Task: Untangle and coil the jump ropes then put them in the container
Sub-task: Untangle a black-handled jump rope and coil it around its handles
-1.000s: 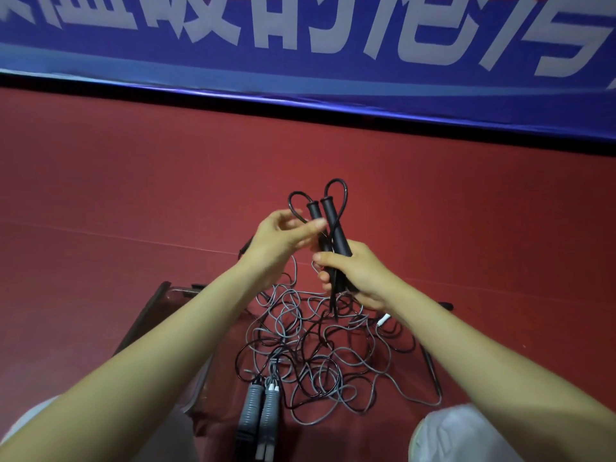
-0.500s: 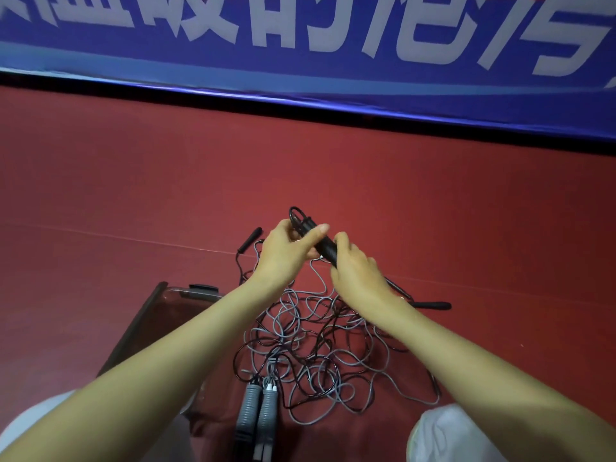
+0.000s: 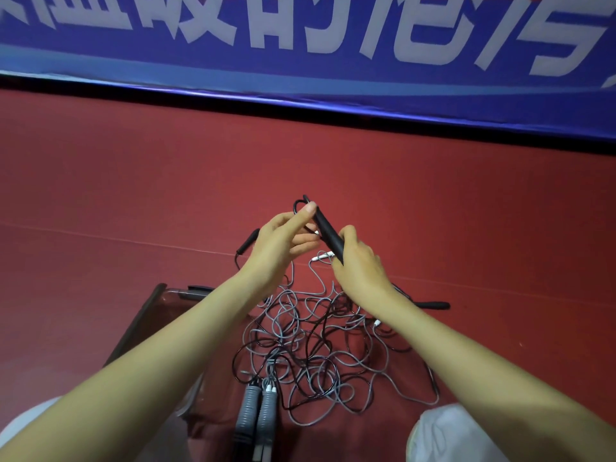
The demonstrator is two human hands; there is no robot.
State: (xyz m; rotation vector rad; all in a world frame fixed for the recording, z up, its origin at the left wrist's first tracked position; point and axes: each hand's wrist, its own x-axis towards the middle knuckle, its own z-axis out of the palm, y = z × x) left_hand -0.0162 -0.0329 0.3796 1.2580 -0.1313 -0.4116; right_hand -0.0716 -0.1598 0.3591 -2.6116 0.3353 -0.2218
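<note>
Black handles gripped in the curled fingers of the right hand; left hand pinches their top end.

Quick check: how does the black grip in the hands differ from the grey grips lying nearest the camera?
The black grip is smooth and slim; the grey grips are ribbed and thicker. The black grip is held up, tilted, between the left hand and right hand; the grey grips lie flat on the red floor, untouched. Both have cord leaving the far end.
</note>
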